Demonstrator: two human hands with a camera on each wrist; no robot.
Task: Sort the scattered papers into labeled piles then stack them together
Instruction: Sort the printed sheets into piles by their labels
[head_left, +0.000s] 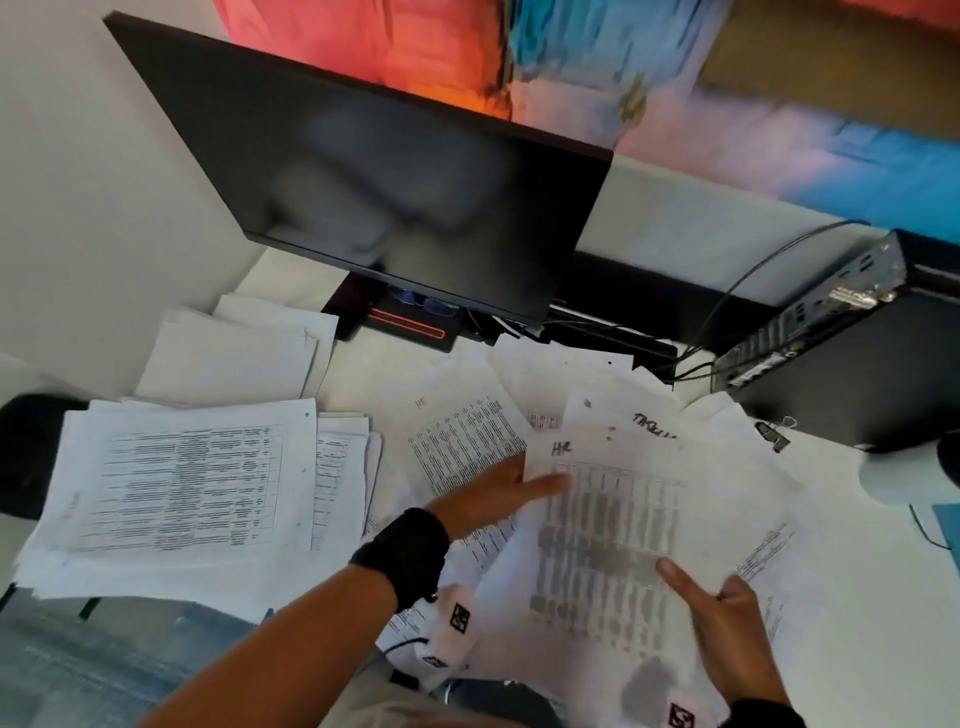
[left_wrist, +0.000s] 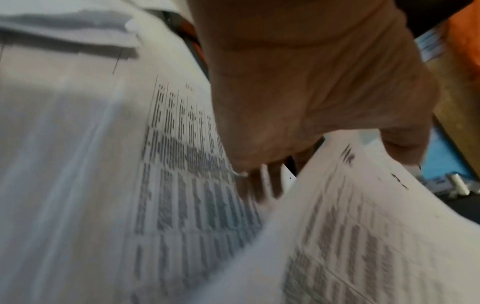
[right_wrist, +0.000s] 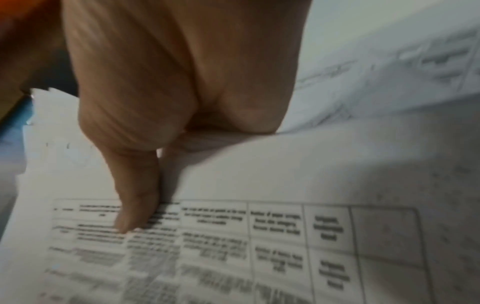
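So we're maybe partway through the sorting, judging by the desk. Our right hand has a table-printed sheet marked "HR" in pen pinched at its near edge, thumb on top and fingers underneath. Our left hand is out flat with straight fingers at that sheet's left edge, not gripping anything, though the wrist view is pretty blurry so we can't swear what the fingertips are touching. Over on the left there's a decent pile of printed tables already built up, with a second pile of blank-side-up pages behind it near the monitor. The unsorted mess is still fanned out in the middle and right of the desk, including another sheet marked HR and one with a scrawled label we can't read. Lots left: the spread needs clearing, and the final stacking of piles hasn't started.
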